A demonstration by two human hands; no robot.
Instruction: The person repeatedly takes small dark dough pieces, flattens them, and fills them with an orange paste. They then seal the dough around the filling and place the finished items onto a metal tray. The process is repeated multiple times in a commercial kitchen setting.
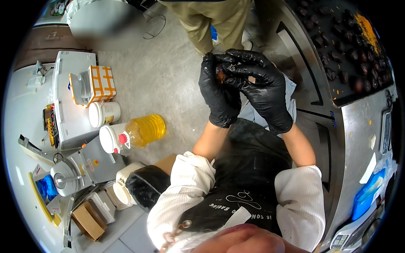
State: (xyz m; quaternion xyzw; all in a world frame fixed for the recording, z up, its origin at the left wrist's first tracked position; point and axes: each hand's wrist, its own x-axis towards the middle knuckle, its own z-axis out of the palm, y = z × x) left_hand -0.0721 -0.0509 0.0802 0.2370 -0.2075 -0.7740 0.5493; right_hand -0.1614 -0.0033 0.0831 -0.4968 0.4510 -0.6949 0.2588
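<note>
Both my hands wear wet-looking black gloves and are raised together in front of my apron. In the curled fingers of my left hand (218,97) is a small, shiny, reddish-brown piece that looks like a date (220,74), mostly covered by the gloves. My right hand (268,90) reaches across, its thumb and fingers bent in and pinching at the same date. On the counter to the right lies a black baking tray (346,99), bearing many dark dates (363,68) and a heap of orange-yellow shreds (368,33) along its far right side.
The tray sits on a steel counter (356,139) with handled doors below; a scale (385,131) and blue plastic bag (368,192) lie there. Another person's legs (206,25) stand ahead. At left are an oil bottle (145,130), white tubs (103,114) and a taped box (102,84).
</note>
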